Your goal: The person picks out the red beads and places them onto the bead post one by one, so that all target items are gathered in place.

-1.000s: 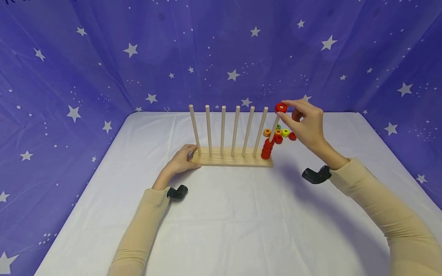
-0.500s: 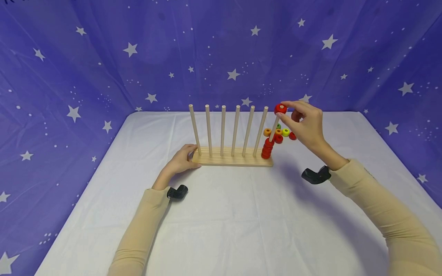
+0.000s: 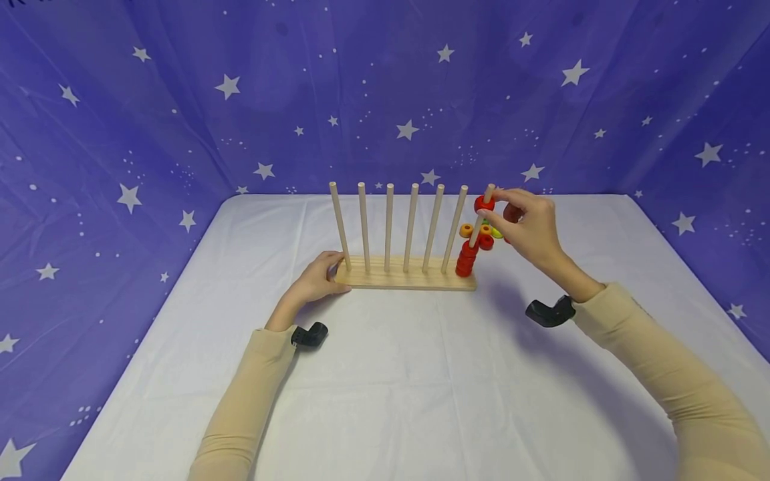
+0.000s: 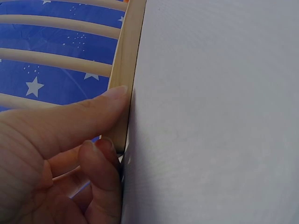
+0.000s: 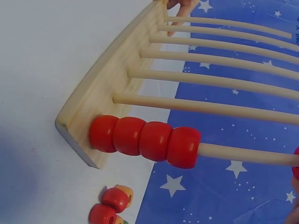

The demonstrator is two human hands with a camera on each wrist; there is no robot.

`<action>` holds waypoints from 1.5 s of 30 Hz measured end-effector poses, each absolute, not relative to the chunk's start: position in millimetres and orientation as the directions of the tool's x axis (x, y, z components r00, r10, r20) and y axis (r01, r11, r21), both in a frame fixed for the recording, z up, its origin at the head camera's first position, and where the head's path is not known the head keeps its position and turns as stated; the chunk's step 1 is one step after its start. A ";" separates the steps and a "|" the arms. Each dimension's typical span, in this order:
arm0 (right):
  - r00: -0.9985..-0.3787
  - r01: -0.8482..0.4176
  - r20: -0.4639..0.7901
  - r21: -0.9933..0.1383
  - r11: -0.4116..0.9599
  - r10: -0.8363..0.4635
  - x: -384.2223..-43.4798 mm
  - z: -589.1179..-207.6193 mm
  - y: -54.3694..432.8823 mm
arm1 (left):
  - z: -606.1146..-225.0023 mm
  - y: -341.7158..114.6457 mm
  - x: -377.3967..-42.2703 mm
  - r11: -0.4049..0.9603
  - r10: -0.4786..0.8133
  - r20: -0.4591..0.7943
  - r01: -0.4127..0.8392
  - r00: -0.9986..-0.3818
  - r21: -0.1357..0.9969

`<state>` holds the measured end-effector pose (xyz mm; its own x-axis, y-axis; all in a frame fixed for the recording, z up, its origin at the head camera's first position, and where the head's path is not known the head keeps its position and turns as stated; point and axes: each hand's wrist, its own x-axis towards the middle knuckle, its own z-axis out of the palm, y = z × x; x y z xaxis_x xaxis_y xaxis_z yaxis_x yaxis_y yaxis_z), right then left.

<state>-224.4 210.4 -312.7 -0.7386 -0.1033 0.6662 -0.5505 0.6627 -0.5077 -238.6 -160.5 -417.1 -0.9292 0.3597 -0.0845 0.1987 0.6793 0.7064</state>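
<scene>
Red bead (image 3: 484, 204): sits threaded near the top of the rightmost peg (image 3: 477, 231), above and apart from four stacked red beads (image 3: 466, 259); pinched between thumb and fingertip of the right hand (image 3: 529, 227); wooden base (image 3: 400, 275): bears seven pegs (image 3: 388, 227) in a row; gripped at its left end by the left hand (image 3: 315, 277), thumb on the edge, fingers curled; loose beads (image 3: 486, 242), red, orange, yellow and green: lie behind, on white cloth (image 3: 385, 374); backdrop (image 3: 385, 80): purple, starred

Head view: high, forward-down across counter (image 3: 391, 374). Left wrist: very close, tipped sideways, at left end of wooden base (image 4: 127, 60). Right wrist: near, from opposite end. All share base.
</scene>
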 end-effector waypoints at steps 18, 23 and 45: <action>-0.776 -0.548 0.591 -0.457 0.701 -0.221 -225.0 -320.2 215.4 | -417.5 -161.1 -239.4 0.675 0.363 -0.077 0.205 -0.929 0.708; -0.781 -0.548 0.577 -0.447 0.707 -0.240 -225.7 -323.5 216.0 | -418.4 -161.0 -239.0 0.672 0.367 -0.062 0.218 -0.928 0.708; -0.830 -0.522 0.463 -0.446 0.727 -0.312 -226.6 -346.9 217.2 | -419.5 -160.5 -239.4 0.674 0.362 -0.060 0.217 -0.930 0.706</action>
<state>-226.6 217.2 -346.9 -0.8299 -0.3118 0.4627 -0.5219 0.7272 -0.4460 -239.4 -160.5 -419.5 -0.9302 0.3621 -0.0600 0.2170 0.6744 0.7058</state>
